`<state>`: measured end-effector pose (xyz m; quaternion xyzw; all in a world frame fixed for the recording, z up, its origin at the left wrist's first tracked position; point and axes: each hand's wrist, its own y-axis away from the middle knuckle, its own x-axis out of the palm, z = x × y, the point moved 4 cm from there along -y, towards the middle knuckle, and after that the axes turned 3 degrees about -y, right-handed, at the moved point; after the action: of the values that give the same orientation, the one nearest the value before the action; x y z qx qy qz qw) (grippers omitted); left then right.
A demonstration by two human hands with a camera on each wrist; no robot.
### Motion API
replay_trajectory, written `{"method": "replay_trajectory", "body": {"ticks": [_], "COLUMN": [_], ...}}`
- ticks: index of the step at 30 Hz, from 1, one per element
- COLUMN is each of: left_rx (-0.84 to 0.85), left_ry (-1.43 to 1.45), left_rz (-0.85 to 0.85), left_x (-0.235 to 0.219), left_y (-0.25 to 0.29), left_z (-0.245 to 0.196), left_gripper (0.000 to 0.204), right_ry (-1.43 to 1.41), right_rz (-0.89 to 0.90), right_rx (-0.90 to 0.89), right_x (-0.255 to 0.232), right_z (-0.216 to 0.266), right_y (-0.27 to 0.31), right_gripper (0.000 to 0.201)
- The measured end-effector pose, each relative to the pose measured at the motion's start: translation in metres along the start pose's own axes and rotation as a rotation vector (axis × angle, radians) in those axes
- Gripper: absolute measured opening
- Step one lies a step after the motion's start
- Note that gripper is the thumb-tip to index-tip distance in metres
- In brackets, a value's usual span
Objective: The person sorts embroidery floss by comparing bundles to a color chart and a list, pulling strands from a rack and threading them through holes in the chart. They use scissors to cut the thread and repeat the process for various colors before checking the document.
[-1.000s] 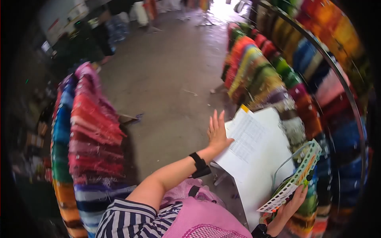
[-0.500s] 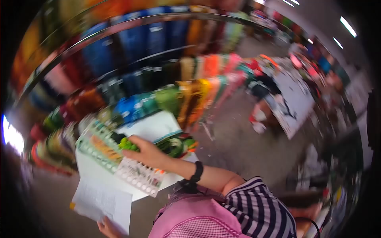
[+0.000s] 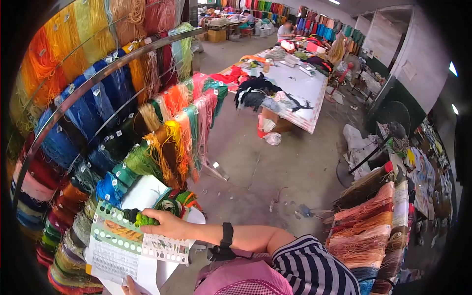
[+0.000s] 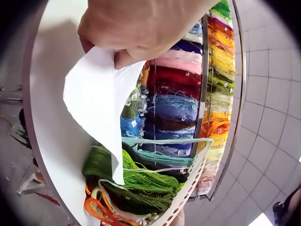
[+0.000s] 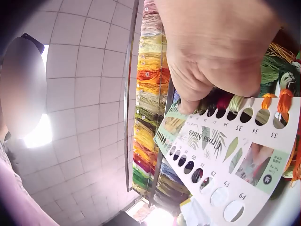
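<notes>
In the head view my right hand (image 3: 164, 225) grips a long cross-stitch thread card (image 3: 167, 250) along one edge. The card has rows of numbered holes, and skeins hang from one row, with orange ones (image 5: 284, 101) near the end in the right wrist view. Green skeins (image 4: 146, 181) bunch behind it in the left wrist view. My left hand (image 3: 130, 286), mostly cut off at the bottom of the head view, holds a printed sheet (image 3: 114, 260). Its curled fingers pinch the white paper (image 4: 94, 89) in the left wrist view. The card overlaps the sheet's upper edge.
A white tabletop (image 3: 143, 191) lies under the card. Racks of coloured yarn (image 3: 108, 93) with a curved metal rail (image 3: 93, 81) rise at left. Another yarn rack (image 3: 361, 228) stands at right. Farther off is a white table (image 3: 295, 91) with dark yarn on it; people sit beyond.
The head view has swung right, from the aisle to the racks and far table. My left hand, earlier spread on the sheet, now pinches it, and the sheet has come up against the card.
</notes>
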<state>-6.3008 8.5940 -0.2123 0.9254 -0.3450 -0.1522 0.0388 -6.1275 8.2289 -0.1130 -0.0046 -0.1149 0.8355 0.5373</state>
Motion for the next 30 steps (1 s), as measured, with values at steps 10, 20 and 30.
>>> {"method": "replay_trajectory", "body": {"ticks": [10, 20, 30], "left_rx": [0.059, 0.14, 0.124], "left_ry": [-0.248, -0.554, -0.869], "left_rz": [-0.132, -0.306, -0.481], "left_x": [0.024, 0.104, 0.12], "left_y": [0.016, 0.069, 0.109], "left_z": [0.011, -0.024, -0.031], "left_gripper": [0.045, 0.046, 0.047], "right_ry": [0.005, -0.157, 0.298], "right_rz": [0.144, 0.332, 0.56], "right_rx": [0.174, 0.089, -0.147], "right_x": [-0.006, -0.007, -0.017], "right_z": [-0.03, -0.075, -0.149], "right_y": [-0.004, -0.039, -0.048], "right_gripper": [0.052, 0.072, 0.083]}}
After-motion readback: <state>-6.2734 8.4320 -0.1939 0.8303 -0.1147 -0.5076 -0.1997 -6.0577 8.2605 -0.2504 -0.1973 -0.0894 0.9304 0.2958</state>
